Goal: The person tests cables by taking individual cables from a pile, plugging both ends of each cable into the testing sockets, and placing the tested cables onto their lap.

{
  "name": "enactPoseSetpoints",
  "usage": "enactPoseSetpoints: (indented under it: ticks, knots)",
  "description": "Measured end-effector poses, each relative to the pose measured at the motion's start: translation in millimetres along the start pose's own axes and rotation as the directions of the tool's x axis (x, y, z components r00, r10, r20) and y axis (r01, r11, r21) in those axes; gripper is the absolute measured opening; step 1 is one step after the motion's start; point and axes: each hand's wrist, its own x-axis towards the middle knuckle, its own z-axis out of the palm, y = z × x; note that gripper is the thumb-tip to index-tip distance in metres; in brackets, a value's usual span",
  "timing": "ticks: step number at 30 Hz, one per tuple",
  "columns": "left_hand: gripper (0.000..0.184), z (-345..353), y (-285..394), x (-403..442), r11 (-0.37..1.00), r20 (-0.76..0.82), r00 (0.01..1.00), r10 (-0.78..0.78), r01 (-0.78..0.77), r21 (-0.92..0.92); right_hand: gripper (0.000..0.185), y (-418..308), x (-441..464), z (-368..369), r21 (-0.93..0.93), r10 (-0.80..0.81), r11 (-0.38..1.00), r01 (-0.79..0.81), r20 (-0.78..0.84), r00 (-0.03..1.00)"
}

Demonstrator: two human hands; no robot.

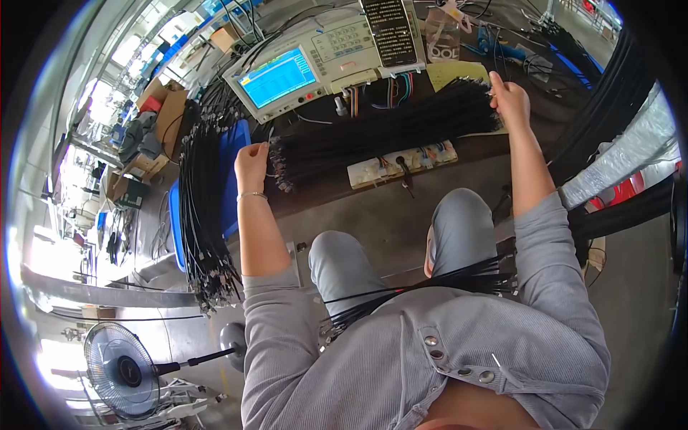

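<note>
A thick bundle of black cables (387, 132) lies across the bench in front of me, with small connectors at both ends. At its left end my left hand (251, 169) is closed, thumb and fingers pinched at a cable end. My right hand (511, 104) is closed at the right end, fingers curled against a cable tip and thumb pointing up. The exact pieces between the fingertips are too small to make out. Just below the bundle sits a pale test fixture strip (403, 163) with coloured wires. More black cables (430, 288) rest across my lap.
Behind the bundle stands a tester with a lit blue screen (279, 77), and a phone (390, 32) leans on it. Many black cables (202, 208) hang over a blue bin (174, 226) at left. A fan (123, 369) stands lower left; plastic-wrapped tubing (623, 154) runs at right.
</note>
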Motion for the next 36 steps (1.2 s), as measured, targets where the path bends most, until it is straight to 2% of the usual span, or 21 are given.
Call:
enactPoseSetpoints:
  ticks: [2, 4, 5, 6, 7, 8, 9, 10, 11, 13, 15, 16, 18, 19, 21, 24, 28, 29, 30, 31, 36]
  knots:
    - [0.027, -2, -27, -6, 0.981, -0.304, 0.939, 0.163, -0.12, 0.154, 0.041, 5, -17, -4, -0.137, 0.038, 0.99, -0.041, -0.029, 0.999]
    - [0.016, -7, -14, -51, 0.976, -0.506, 0.854, 0.12, -0.196, -0.099, 0.039, 25, -41, -8, 0.13, -0.195, 0.969, 0.209, -0.113, 0.974]
    - [0.011, -4, -5, -83, 0.967, -0.509, 0.844, 0.168, -0.242, -0.081, 0.036, 30, -64, -11, 0.251, -0.156, 0.954, 0.165, -0.056, 0.986]
    - [0.009, -4, 12, -126, 0.99, -0.167, 0.982, 0.084, -0.101, -0.094, 0.034, 34, -92, -12, 0.366, -0.122, 0.924, 0.111, 0.006, 0.993]
    - [0.011, 10, -2, -159, 0.906, 0.053, 0.908, 0.416, -0.419, 0.057, 0.028, 40, -121, -9, 0.321, -0.031, 0.947, 0.001, 0.089, 0.996]
    - [0.011, 33, -25, -200, 0.983, 0.556, 0.812, 0.181, -0.167, -0.076, 0.022, 48, -147, -1, 0.296, 0.005, 0.952, -0.074, 0.227, 0.974]
    - [0.015, 50, -34, -248, 0.842, 0.502, 0.676, 0.539, -0.438, -0.313, 0.016, 60, -173, 5, 0.226, -0.007, 0.969, -0.096, 0.417, 0.909]
    - [0.019, 57, -28, -277, 0.959, 0.867, 0.439, 0.236, -0.248, -0.135, 0.012, 86, -193, 13, 0.112, -0.046, 0.993, -0.025, 0.586, 0.809]
    - [0.02, 63, -28, -298, 0.985, 0.892, 0.431, 0.137, -0.152, -0.078, 0.015, 106, -210, 24, 0.109, -0.091, 0.994, 0.011, 0.761, 0.642]
    - [0.023, 64, -27, -309, 0.998, 0.921, 0.387, 0.043, -0.067, -0.018, 0.018, 113, -248, 40, 0.147, -0.126, 0.989, -0.008, 0.868, 0.48]
    - [0.022, 57, -13, -310, 0.991, 0.783, 0.609, 0.127, -0.103, -0.081, 0.022, 109, -270, 49, 0.247, -0.37, 0.901, 0.357, 0.867, 0.334]
    - [0.022, 56, -9, -307, 0.991, 0.787, 0.602, 0.133, -0.106, -0.087, 0.022, 102, -274, 52, 0.239, -0.364, 0.904, 0.356, 0.866, 0.343]
    - [0.02, 46, 3, -292, 0.915, 0.664, 0.67, 0.333, -0.4, -0.056, 0.025, 82, -274, 52, 0.099, -0.123, 0.886, 0.453, 0.992, 0.022]
    - [0.019, 32, 10, -281, 0.957, 0.725, 0.645, 0.241, -0.281, -0.068, 0.025, 79, -270, 47, 0.096, -0.122, 0.887, 0.453, 0.992, 0.03]
    - [0.017, -16, 27, -254, 0.986, 0.815, 0.57, 0.105, -0.167, -0.01, 0.027, 78, -257, 35, 0.059, -0.062, 0.996, 0.068, 0.998, 0.031]
    - [0.016, -79, 10, -228, 0.98, 0.774, 0.618, 0.14, -0.198, -0.019, 0.026, 97, -239, 9, 0.132, -0.135, 0.991, -0.033, 0.985, -0.105]
    - [0.016, -119, 33, -215, 0.95, 0.812, 0.541, 0.22, -0.308, -0.052, 0.027, 103, -248, -6, 0.049, -0.045, 0.998, 0.031, 0.99, -0.135]
    - [0.021, -109, 19, -223, 0.881, 0.707, 0.617, 0.345, 0.046, -0.47, 0.027, 100, -253, -5, 0.048, -0.045, 0.999, 0.025, 0.99, -0.133]
    - [0.027, -97, 8, -230, 0.529, 0.571, 0.729, 0.377, 0.336, -0.779, 0.026, 93, -258, -2, 0.094, -0.094, 0.996, -0.002, 0.995, -0.04]
    - [0.033, -77, 11, -234, 0.318, 0.476, 0.756, 0.449, 0.362, -0.876, 0.025, 86, -261, -1, 0.142, -0.14, 0.99, -0.021, 0.989, 0.055]
    - [0.017, -43, 14, -230, -0.06, 0.282, 0.93, 0.235, 0.303, -0.951, 0.022, 78, -245, -23, 0.068, -0.07, 0.971, -0.23, 0.998, 0.0]
